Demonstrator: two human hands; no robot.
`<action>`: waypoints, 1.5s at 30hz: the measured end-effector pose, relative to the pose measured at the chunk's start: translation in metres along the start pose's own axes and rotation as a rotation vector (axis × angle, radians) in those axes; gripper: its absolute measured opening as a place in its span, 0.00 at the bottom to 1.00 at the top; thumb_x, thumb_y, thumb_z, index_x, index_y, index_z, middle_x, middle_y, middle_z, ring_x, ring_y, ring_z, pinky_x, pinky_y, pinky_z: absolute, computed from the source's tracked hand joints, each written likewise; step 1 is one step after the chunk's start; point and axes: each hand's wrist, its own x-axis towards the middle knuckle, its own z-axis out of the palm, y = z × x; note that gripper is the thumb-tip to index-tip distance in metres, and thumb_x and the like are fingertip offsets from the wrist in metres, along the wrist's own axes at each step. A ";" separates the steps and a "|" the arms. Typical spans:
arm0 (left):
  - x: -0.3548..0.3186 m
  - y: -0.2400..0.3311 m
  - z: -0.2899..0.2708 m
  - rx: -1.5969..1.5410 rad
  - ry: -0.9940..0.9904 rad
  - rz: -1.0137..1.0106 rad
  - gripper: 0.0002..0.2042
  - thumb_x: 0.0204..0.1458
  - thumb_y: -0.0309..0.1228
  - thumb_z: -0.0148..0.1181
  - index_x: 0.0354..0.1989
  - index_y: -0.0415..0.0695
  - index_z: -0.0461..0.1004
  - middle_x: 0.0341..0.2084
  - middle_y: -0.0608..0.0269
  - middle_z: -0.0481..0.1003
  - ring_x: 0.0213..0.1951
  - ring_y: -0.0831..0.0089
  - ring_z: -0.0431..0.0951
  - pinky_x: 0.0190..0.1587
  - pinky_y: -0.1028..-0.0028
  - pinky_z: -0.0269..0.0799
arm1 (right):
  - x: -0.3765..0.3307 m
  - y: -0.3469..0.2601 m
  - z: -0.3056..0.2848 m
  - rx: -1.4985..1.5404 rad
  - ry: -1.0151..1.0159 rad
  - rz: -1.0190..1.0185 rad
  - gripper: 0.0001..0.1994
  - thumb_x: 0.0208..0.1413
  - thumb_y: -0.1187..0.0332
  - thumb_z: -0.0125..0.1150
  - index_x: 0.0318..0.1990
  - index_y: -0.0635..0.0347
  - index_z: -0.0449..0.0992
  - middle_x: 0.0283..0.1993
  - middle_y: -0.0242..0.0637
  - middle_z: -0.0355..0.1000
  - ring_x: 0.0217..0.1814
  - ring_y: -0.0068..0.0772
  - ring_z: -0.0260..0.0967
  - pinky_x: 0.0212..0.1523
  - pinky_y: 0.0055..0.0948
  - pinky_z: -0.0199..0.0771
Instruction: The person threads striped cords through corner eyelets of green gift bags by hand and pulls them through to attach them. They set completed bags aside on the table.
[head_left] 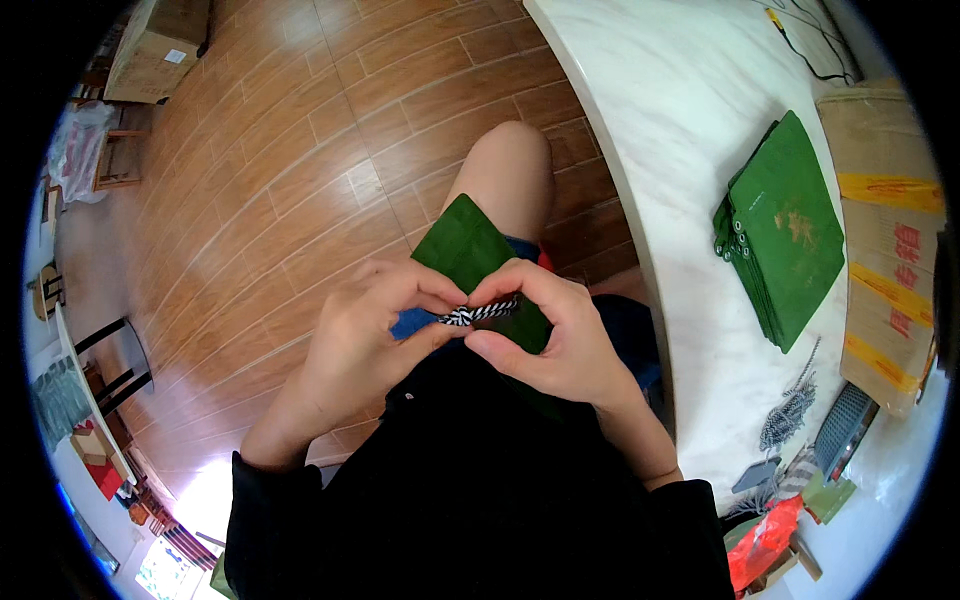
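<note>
A black-and-white twisted cord [492, 309] with a knot at its left end is pinched between my two hands. My left hand [375, 315] closes thumb and forefinger on the knot. From the other side, my right hand [540, 325] grips the cord just beside it, fingertips nearly touching the left ones. Beneath the hands a dark green bag or pouch [463, 243] rests on my lap, its middle partly covered by my fingers. Whether the cord passes through the green piece cannot be made out.
On the white marble-look table [640, 60] at right lies a stack of green bags [795, 215] with metal eyelets. Nearer me are a bundle of grey-looking cords [790, 415] and a red plastic bag [765, 545]. A taped cardboard box [885, 250] stands along the far right.
</note>
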 end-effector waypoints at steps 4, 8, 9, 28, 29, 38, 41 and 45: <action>0.003 0.005 0.005 0.059 0.026 0.098 0.10 0.43 0.27 0.67 0.34 0.43 0.75 0.28 0.63 0.78 0.33 0.68 0.78 0.43 0.71 0.66 | -0.006 -0.001 0.001 -0.079 0.043 0.027 0.07 0.50 0.72 0.62 0.35 0.64 0.72 0.33 0.37 0.72 0.34 0.25 0.70 0.37 0.23 0.69; 0.008 0.004 0.000 0.044 -0.055 0.094 0.09 0.45 0.30 0.66 0.33 0.43 0.74 0.28 0.62 0.76 0.34 0.67 0.76 0.42 0.70 0.65 | -0.012 0.002 0.001 0.030 0.089 0.087 0.06 0.53 0.72 0.60 0.37 0.64 0.72 0.34 0.33 0.71 0.35 0.18 0.67 0.37 0.17 0.66; 0.009 0.001 -0.001 0.047 -0.080 0.115 0.08 0.46 0.31 0.65 0.33 0.43 0.74 0.28 0.61 0.75 0.34 0.67 0.75 0.42 0.70 0.65 | -0.012 0.004 0.001 0.069 0.093 0.101 0.06 0.54 0.73 0.59 0.37 0.64 0.72 0.34 0.32 0.70 0.35 0.17 0.67 0.37 0.17 0.66; 0.013 0.016 -0.013 0.097 -0.127 0.105 0.06 0.44 0.28 0.65 0.29 0.44 0.75 0.25 0.63 0.76 0.31 0.69 0.77 0.47 0.67 0.67 | -0.018 -0.001 0.009 0.205 0.138 0.194 0.06 0.54 0.75 0.58 0.37 0.65 0.70 0.31 0.31 0.69 0.35 0.16 0.64 0.37 0.19 0.66; 0.013 0.018 -0.013 0.150 -0.112 0.138 0.06 0.43 0.27 0.65 0.29 0.44 0.75 0.25 0.63 0.76 0.30 0.69 0.77 0.48 0.66 0.67 | -0.019 -0.001 0.010 0.213 0.147 0.208 0.06 0.54 0.75 0.58 0.37 0.65 0.70 0.31 0.31 0.69 0.35 0.17 0.64 0.38 0.19 0.66; 0.015 0.026 -0.008 0.223 -0.026 0.198 0.07 0.39 0.24 0.66 0.28 0.44 0.75 0.25 0.64 0.77 0.30 0.68 0.77 0.50 0.63 0.66 | -0.020 0.001 0.015 0.136 0.218 0.038 0.05 0.54 0.76 0.56 0.37 0.66 0.70 0.33 0.35 0.69 0.36 0.23 0.67 0.39 0.21 0.67; 0.016 0.021 -0.006 0.186 -0.033 0.218 0.07 0.39 0.25 0.66 0.28 0.44 0.75 0.23 0.65 0.75 0.28 0.69 0.77 0.48 0.65 0.68 | -0.021 0.005 0.016 0.164 0.242 -0.022 0.05 0.52 0.78 0.57 0.37 0.66 0.70 0.34 0.36 0.69 0.36 0.26 0.68 0.39 0.22 0.67; 0.016 0.015 -0.003 0.108 -0.038 0.186 0.08 0.37 0.24 0.65 0.27 0.45 0.74 0.22 0.66 0.75 0.26 0.70 0.76 0.45 0.68 0.67 | -0.022 0.010 0.011 0.112 0.170 -0.085 0.07 0.53 0.78 0.56 0.40 0.66 0.69 0.39 0.39 0.68 0.40 0.23 0.65 0.44 0.21 0.66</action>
